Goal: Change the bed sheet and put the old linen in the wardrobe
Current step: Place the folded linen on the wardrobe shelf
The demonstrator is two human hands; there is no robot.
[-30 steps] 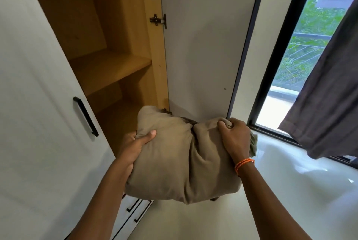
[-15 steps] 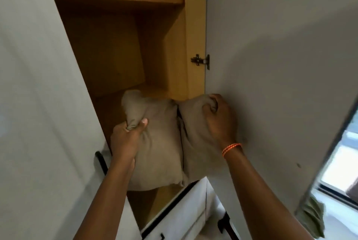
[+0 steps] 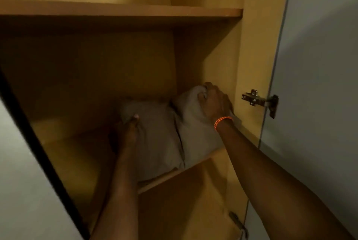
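Observation:
The bundled beige old linen (image 3: pixel 162 139) lies on a wooden shelf (image 3: pixel 217 155) inside the open wardrobe, against its right inner wall. My left hand (image 3: pixel 126 135) grips the bundle's left side, thumb on top. My right hand (image 3: pixel 213 102), with an orange band at the wrist, clutches the bundle's upper right corner deep in the compartment. Part of the bundle hangs slightly over the shelf's front edge.
Another wooden shelf (image 3: pixel 120 12) runs above the compartment. The right wardrobe door (image 3: pixel 319 84) stands open on a metal hinge (image 3: pixel 259 100). The left door (image 3: pixel 23 172) with its dark edge borders the opening. A lower compartment shows beneath.
Both hands have lifted the linen from waist height and pushed it into the wardrobe, where it now rests on the shelf. My view has moved closer to the compartment.

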